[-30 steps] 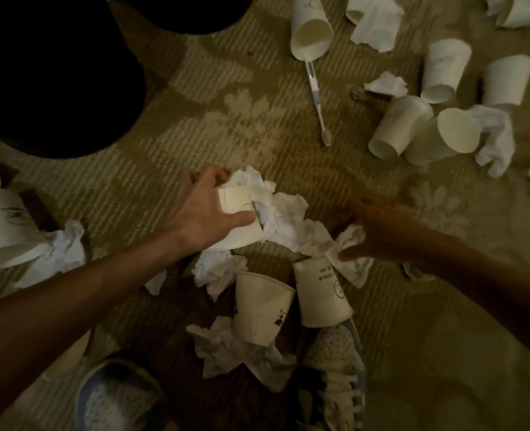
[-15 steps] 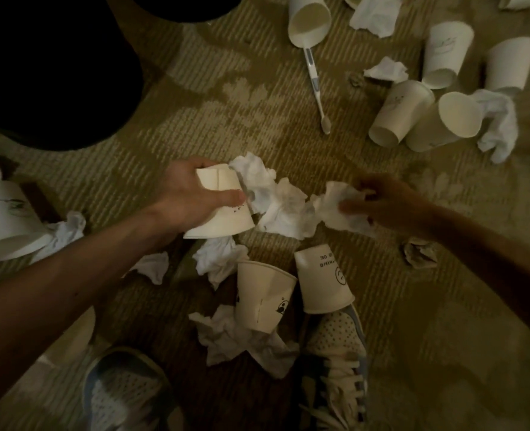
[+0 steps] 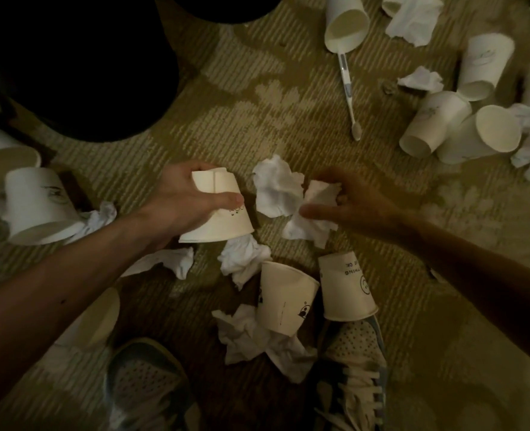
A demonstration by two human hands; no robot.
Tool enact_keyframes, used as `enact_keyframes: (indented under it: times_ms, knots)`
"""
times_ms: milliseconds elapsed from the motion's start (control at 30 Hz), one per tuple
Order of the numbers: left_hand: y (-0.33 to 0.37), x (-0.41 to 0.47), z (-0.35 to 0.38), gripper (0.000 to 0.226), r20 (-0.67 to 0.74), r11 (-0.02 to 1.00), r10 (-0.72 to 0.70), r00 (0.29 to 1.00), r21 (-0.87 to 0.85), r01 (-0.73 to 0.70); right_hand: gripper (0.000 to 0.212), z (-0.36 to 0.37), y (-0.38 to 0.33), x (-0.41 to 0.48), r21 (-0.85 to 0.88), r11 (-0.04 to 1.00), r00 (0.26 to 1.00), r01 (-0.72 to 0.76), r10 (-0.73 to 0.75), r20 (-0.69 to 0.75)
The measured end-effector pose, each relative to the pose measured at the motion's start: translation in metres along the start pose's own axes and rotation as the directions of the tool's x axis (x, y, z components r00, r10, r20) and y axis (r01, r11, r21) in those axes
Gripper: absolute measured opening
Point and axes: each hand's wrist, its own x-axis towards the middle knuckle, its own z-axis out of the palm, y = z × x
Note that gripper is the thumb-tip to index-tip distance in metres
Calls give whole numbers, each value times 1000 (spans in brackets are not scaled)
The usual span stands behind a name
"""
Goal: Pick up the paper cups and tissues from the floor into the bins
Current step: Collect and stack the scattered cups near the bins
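On patterned carpet (image 3: pixel 288 144), our left hand (image 3: pixel 181 202) wraps a light, crushable paper cup (image 3: pixel 223 227); our right hand (image 3: pixel 360 202) pinches soft tissue (image 3: pixel 319 194).

Dim, yellowish light is perhaps coming from the left, leaving the right forearm (image 3: pixel 475 262) in shadow. The shoes (image 3: pixel 145 390) are blurring at the bottom edge; the black bin (image 3: pixel 71 66) is showing no detail.

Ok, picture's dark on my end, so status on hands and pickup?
Left hand grips paper cup. Right hand pinches crumpled tissue. Loose cups, tissues and a toothbrush lie around; dark bin upper left.
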Motion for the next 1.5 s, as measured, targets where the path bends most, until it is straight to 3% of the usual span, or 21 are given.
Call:
enact_keyframes:
  times_ms: [167,300,433,567,733,933,1100,1167,1267,1333,1367,1400,1433,1500]
  knots:
    - [-6,-5,-8,39,-18,1000,16,1000,-11,-16,80,25,12,5,-343,925,984,161,-178,-18]
    - [-8,-6,-10,41,-16,999,-5,1000,-38,5,63,27,13,11,-371,899,972,234,-227,64]
    - [-10,-3,-11,49,4,997,-27,1000,-73,27,21,21,14,11,-150,976,986,155,-143,87]
    - [-8,-1,-5,48,0,998,-25,1000,-64,25,31,14,10,7,47,992,991,121,-124,54]
    - [-6,-2,-5,46,27,996,-20,999,-84,22,36,5,-7,11,108,987,985,118,-102,-140]
    - [-9,-4,-12,67,33,990,-32,999,-133,36,33,22,-25,32,-167,967,936,192,-232,-265]
    - [-13,-8,-20,75,49,985,-34,998,-168,42,65,44,-23,53,-434,866,960,249,-280,-9]
    - [-14,-10,-25,76,59,982,-36,998,-181,46,67,51,-19,58,-514,812,947,277,-322,0]
    - [-18,-13,-29,76,68,980,-42,997,-190,54,63,53,-18,63,-551,799,953,242,-301,-19]
    - [-21,-15,-31,79,66,979,-64,996,-189,75,44,52,-18,63,-626,736,957,258,-285,59]
    - [-23,-17,-31,81,58,979,-76,995,-186,85,35,52,-18,62,-588,758,950,283,-307,61]
    - [-25,-18,-31,81,44,979,-83,996,-184,89,29,51,-23,58,-466,843,953,269,-304,0]
    - [-25,-19,-31,80,29,979,-85,996,-186,89,28,52,-31,53,-254,941,965,224,-250,-75]
    - [-23,-19,-28,76,7,973,-81,997,-216,81,32,56,-45,45,123,985,990,120,-110,-89]
